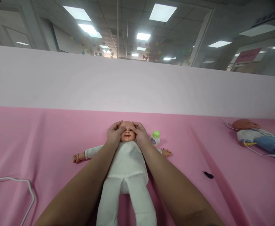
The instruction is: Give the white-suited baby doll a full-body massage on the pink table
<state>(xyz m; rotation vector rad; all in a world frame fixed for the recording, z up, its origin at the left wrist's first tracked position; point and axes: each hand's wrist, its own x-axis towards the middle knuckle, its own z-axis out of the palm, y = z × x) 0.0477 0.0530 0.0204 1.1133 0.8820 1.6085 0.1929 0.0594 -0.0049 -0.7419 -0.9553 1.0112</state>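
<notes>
A baby doll (130, 163) in a white top and white trousers lies on its back with its arms stretched out sideways. My left hand (114, 135) cups one side of its head, fingers curled round behind and the thumb lying near the eye. On the opposite side, my right hand (141, 134) holds the head the same way, its thumb by the other eye. Between the two thumbs the doll's nose and open red mouth show. Close to my right hand stands a small clear bottle (154, 140) with a green cap.
Pink cloth (57, 135) covers the table, up against a white partition (137, 84) with glass above. At right lies a second doll (261, 136) in blue and white with thin tubing. A small black object (208, 175) sits nearer. A white cable (29, 188) loops at lower left.
</notes>
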